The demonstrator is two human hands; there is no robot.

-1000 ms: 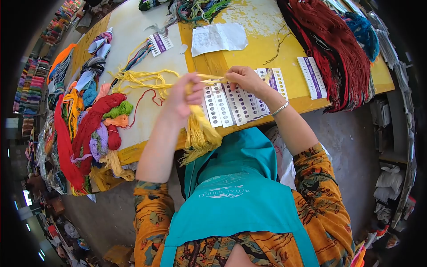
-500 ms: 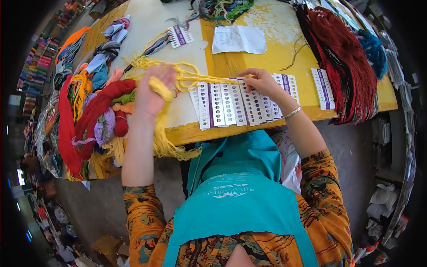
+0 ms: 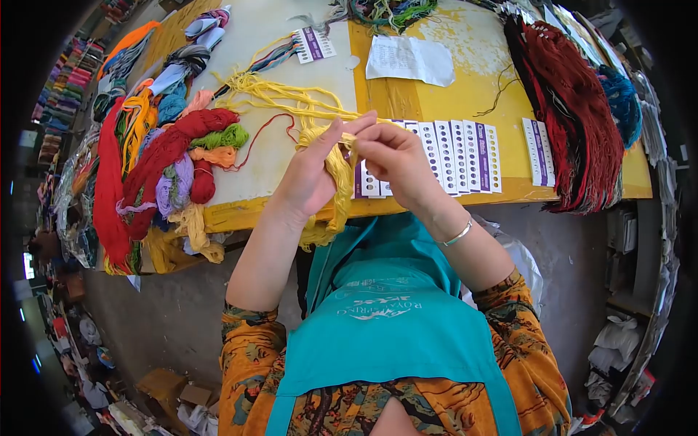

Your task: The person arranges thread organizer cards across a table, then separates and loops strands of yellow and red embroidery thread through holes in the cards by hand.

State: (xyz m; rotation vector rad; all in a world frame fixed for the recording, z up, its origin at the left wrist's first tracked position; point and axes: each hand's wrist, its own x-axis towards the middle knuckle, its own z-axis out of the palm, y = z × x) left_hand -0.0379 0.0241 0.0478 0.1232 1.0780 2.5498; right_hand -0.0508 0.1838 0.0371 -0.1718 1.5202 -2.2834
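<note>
Yellow embroidery thread [image 3: 338, 171] is looped over my left hand [image 3: 318, 163], with its skein hanging past the table's front edge. My left thumb and fingers are closed around it. Close beside, my right hand [image 3: 392, 156] pinches strands of the same thread, its fingertips meeting those of the left. More yellow strands [image 3: 291, 94] trail across the tabletop to the upper left. Under and beside my right hand lies a row of white-and-purple punched thread cards [image 3: 465, 156], its left part covered by my hands and the thread.
Coloured skeins [image 3: 156, 163] pile up at the table's left. Dark red thread bundles [image 3: 574, 109] lie on the right beside a single punched card [image 3: 538, 151]. A creased paper [image 3: 409, 62] and a threaded card [image 3: 314, 45] lie farther back.
My left hand has moved right, carrying the yellow skein up to my right hand. My right hand has shifted left and slightly down, and both hands now meet at the thread.
</note>
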